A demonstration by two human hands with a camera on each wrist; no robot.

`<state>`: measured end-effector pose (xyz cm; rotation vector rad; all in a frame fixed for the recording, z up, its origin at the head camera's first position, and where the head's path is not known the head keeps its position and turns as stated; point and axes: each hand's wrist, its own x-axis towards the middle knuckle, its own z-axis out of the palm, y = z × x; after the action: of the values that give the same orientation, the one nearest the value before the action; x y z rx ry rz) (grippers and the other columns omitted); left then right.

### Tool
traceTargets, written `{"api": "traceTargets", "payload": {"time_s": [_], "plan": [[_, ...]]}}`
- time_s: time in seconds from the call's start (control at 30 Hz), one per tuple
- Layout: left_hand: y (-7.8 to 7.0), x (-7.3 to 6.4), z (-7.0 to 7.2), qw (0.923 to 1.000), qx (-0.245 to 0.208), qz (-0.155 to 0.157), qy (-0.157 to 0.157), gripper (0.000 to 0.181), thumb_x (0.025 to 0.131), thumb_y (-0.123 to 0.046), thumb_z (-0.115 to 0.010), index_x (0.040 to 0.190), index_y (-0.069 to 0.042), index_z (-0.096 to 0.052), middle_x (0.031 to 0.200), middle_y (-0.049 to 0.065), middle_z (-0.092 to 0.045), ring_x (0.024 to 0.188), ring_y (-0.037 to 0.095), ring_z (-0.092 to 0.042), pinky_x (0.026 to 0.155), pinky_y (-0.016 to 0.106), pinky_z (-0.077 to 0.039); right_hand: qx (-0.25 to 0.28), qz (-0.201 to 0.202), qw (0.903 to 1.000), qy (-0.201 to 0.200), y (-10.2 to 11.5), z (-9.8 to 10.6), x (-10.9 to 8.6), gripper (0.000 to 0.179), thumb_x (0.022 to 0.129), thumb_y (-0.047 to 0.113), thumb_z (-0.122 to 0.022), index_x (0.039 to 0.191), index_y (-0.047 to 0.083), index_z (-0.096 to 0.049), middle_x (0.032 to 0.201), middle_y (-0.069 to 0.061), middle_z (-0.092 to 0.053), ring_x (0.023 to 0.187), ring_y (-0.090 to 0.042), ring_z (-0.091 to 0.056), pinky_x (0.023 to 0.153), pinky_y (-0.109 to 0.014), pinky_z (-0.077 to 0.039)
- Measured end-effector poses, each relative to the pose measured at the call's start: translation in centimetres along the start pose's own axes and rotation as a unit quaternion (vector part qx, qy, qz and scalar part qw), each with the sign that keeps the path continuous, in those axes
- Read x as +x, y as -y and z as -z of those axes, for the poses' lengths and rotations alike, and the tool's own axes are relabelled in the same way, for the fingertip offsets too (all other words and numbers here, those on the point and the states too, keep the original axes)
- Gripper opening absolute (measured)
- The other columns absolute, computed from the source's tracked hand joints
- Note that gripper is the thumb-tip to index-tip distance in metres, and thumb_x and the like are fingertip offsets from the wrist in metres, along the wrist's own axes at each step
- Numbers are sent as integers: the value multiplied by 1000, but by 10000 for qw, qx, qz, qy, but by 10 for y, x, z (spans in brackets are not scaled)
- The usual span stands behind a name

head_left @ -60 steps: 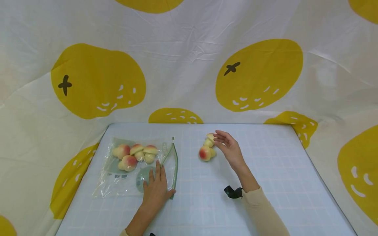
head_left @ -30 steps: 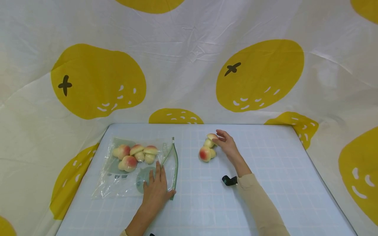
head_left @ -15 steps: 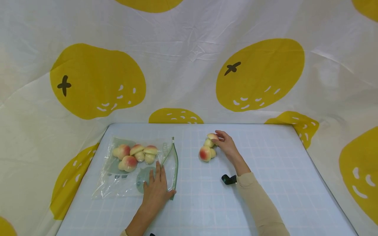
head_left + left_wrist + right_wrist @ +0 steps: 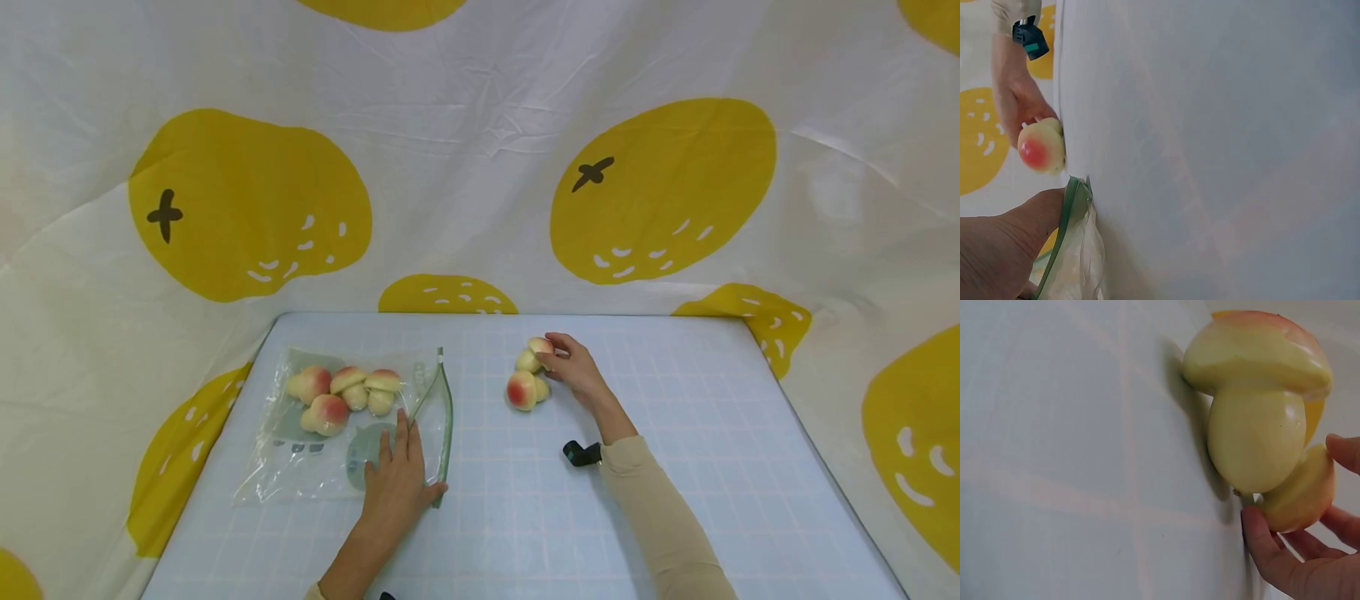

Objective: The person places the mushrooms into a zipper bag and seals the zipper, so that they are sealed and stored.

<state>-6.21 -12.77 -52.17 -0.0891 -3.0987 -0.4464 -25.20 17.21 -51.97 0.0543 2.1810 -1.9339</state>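
Observation:
My left hand (image 4: 397,479) lies with spread, straight fingers on a clear zip bag (image 4: 258,471), its thumb at the green zip strip (image 4: 448,408). Inside the bag are several toy mushrooms (image 4: 327,414), cream with reddish caps. Right of it, two more lie on the table, touching or nearly so. My right hand (image 4: 579,373) grips the farther toy mushroom (image 4: 527,361) by its cap, thumb on one side and fingers on the other. The nearer toy mushroom (image 4: 1257,437) stands large before that hand in the right wrist view, hiding part of the held one.
The pale blue checked tabletop (image 4: 510,533) extends around both hands. A white curtain (image 4: 465,167) printed with yellow fruit hangs behind and beside it. A small black wrist camera (image 4: 581,454) sticks out from the right sleeve.
Over the two seconds, my right hand has moved slightly left and its fingers have closed on the farther toy mushroom's cap. That mushroom has shifted a little. The left hand and bag stay put.

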Motion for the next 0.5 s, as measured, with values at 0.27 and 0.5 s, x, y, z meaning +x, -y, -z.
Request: {"api": "traceTargets", "payload": {"time_s": [0.27,0.5], "plan": [[0,1,0,9999,51,33,84,114,71,-46,-89,151,8,-30,164,23,-11,137,54,-32,89,76,-38,-13,-6,9999,-165,0,-2,1,57,94,13,-70,145,0,-47,142,-21,-48,118,-30,-55,85,-34,-54],[1,1,0,9999,70,49,139,113,72,-46,-89,152,8,-29,164,22,-10,137,53,-31,90,76,-37,248,-108,9991,-332,0,-1,1,54,94,11,-70,143,1,-49,138,-20,-50,111,-26,-57,85,-34,-55]]}}
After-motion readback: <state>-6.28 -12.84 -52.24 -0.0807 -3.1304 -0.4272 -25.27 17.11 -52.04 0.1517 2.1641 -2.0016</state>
